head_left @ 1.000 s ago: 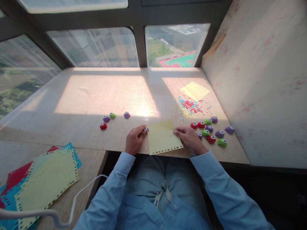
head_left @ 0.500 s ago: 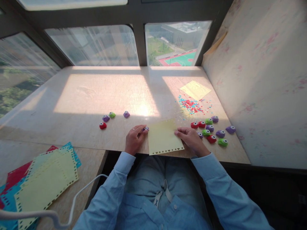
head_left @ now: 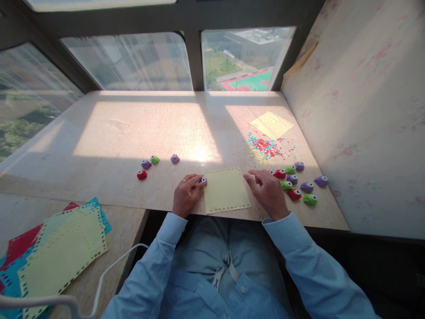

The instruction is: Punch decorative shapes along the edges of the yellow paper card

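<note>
A yellow paper sheet [head_left: 226, 191] lies near the table's front edge, with small punched shapes along its top and bottom borders. My left hand [head_left: 188, 195] is closed around a small purple craft punch [head_left: 203, 180] with an eye-like button, at the sheet's left edge. Whether the paper sits in the punch's slot I cannot tell. Just off the right edge of the sheet is my right hand [head_left: 268, 191], its thumb and forefinger slightly apart and nothing seen between them. Behind it several red, green and purple punches [head_left: 310, 199] stand in a group, some partly hidden by the hand.
To the left stand a red punch [head_left: 141, 174], a green one [head_left: 154, 159] and two purple ones. Paper confetti [head_left: 265, 147] is scattered beside a yellow square [head_left: 272, 125]. Punched coloured sheets [head_left: 66, 252] and a white cable [head_left: 99, 283] lie at lower left.
My right hand has let go of the yellow sheet's right edge and moved slightly right. The sheet now lies flatter, its punched top border showing. My left hand keeps the purple punch.
</note>
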Action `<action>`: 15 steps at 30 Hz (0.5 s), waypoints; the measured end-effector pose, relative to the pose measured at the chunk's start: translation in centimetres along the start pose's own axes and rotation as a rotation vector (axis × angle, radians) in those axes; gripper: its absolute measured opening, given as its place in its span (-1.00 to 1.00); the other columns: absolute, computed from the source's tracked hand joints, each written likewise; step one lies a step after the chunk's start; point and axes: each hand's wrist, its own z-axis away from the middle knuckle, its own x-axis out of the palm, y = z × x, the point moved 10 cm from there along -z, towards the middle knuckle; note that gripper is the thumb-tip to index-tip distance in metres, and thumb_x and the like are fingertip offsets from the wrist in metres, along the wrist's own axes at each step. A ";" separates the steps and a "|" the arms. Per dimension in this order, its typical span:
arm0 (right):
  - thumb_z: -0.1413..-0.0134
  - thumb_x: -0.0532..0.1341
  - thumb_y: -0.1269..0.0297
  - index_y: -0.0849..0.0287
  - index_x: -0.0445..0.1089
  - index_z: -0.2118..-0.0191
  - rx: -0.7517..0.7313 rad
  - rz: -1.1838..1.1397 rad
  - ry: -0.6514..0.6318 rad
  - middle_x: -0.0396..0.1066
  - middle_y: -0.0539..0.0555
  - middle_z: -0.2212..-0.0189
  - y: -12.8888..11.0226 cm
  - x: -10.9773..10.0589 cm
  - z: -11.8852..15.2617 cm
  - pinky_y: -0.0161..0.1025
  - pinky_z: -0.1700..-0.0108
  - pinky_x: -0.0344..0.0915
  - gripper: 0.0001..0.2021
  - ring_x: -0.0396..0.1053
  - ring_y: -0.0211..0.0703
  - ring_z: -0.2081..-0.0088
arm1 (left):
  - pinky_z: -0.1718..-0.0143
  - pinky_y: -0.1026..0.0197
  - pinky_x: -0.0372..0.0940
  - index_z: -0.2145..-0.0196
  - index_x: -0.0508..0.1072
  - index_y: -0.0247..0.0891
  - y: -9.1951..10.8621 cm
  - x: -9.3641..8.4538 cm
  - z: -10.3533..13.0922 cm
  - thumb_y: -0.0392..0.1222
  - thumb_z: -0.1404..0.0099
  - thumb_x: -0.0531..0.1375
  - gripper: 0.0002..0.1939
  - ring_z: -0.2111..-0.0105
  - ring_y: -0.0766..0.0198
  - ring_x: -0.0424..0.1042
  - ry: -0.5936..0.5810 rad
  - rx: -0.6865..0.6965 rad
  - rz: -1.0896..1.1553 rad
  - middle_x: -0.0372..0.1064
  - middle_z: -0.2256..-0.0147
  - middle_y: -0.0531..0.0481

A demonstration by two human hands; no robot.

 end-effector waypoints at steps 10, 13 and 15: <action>-0.28 0.18 0.17 0.20 0.43 -0.06 -0.574 0.138 -0.240 0.30 0.26 -0.19 -5.1 7.2 1.8 0.07 -0.17 0.21 -0.68 0.21 0.14 -0.22 | 0.39 0.24 0.34 0.19 0.53 -0.27 -2.4 0.2 -0.2 0.01 -0.24 0.27 -0.69 0.45 0.32 0.43 0.056 -0.317 0.177 0.46 0.27 -0.05; -0.29 0.16 0.16 0.20 0.41 -0.07 -0.552 0.167 -0.235 0.29 0.25 -0.20 -4.7 7.8 1.9 0.08 -0.17 0.20 -0.67 0.21 0.14 -0.23 | 0.37 0.24 0.35 0.24 0.54 -0.24 -2.2 0.3 -0.2 0.01 -0.22 0.28 -0.73 0.44 0.32 0.42 0.062 -0.329 0.170 0.48 0.25 -0.05; -0.30 0.15 0.16 0.19 0.40 -0.09 -0.538 0.180 -0.230 0.28 0.24 -0.21 -4.7 7.8 2.0 0.08 -0.17 0.19 -0.66 0.20 0.13 -0.24 | 0.35 0.24 0.36 0.26 0.54 -0.23 -1.9 0.3 -0.1 0.00 -0.24 0.27 -0.75 0.41 0.31 0.44 0.042 -0.303 0.189 0.48 0.24 -0.04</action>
